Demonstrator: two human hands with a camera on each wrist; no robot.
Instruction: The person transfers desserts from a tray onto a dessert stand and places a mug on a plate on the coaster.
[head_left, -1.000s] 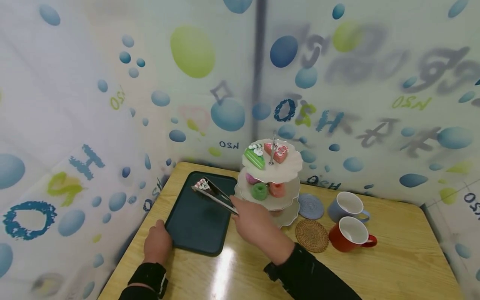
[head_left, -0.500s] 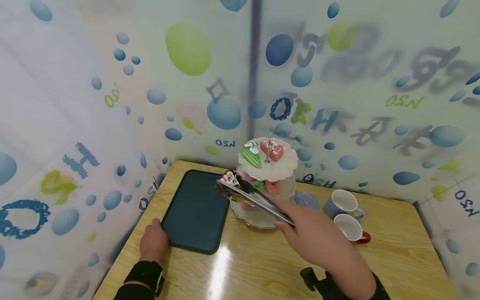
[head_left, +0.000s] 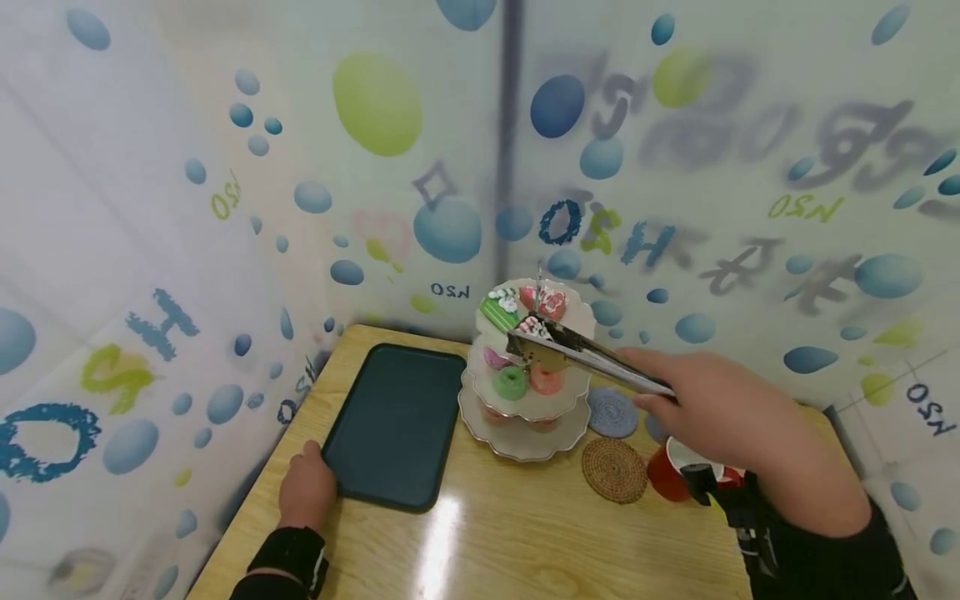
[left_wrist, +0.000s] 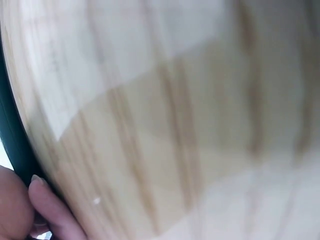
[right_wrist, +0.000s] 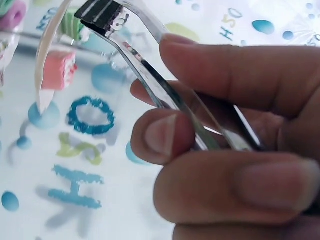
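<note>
My right hand (head_left: 720, 408) grips metal tongs (head_left: 600, 358). Between the tongs' tips is a cake slice (head_left: 534, 326) with white and pink topping, over the front of a white tiered stand (head_left: 480, 421). The tongs hide part of it; whether it touches the stand I cannot tell. On the top tier lie a green cake slice (head_left: 498, 312) and a pink cake slice (head_left: 552, 302). A green doughnut (head_left: 510, 383) and a coral doughnut (head_left: 547, 382) sit below. My left hand (head_left: 307, 487) pinches the near left rim of a dark green tray (head_left: 390, 429), thumb and finger showing in the left wrist view.
Right of the stand lie a blue-grey round coaster (head_left: 611, 412) and a brown woven coaster (head_left: 614, 471). A red mug (head_left: 666, 477) is partly hidden under my right forearm. Patterned curtains (head_left: 382, 208) close off the wooden table's (head_left: 517, 533) back and sides.
My right hand has carried the tongs and cake slice from above the tray, rightwards, to the tiered stand. My left hand has stayed at the tray's rim.
</note>
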